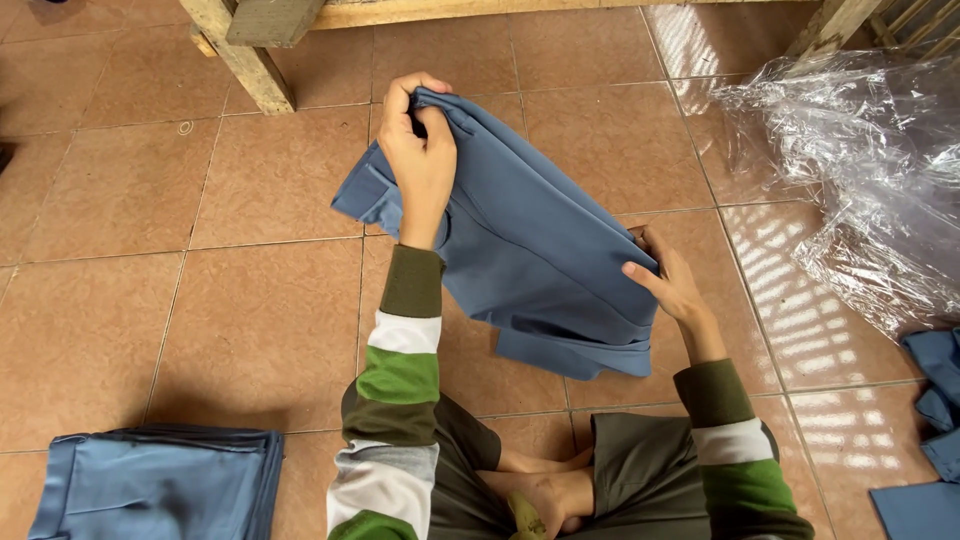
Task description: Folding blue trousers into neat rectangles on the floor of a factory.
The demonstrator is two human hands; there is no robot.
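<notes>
Terracotta floor tiles fill the frame, glossy and bare under the work. At the right edge a heap of clear plastic wrap spreads over them, with more blue cloth below it; at the lower left lies a stack of folded blue garments, and a wooden frame crosses the top.

In the centre the blue folded garment hangs in the air, tilted from upper left to lower right — not resting on the floor. The left hand is closed on its upper end, fingers curled over the fold. The right hand pinches the right edge, thumb on top.

The risk, as I judge it: the lower layers near the bottom of the piece look loose, held by neither hand, so they could slip open and undo the fold. Smooth fabric and a light pinch on the right would cause that — or the hem could drag on the tiles.
</notes>
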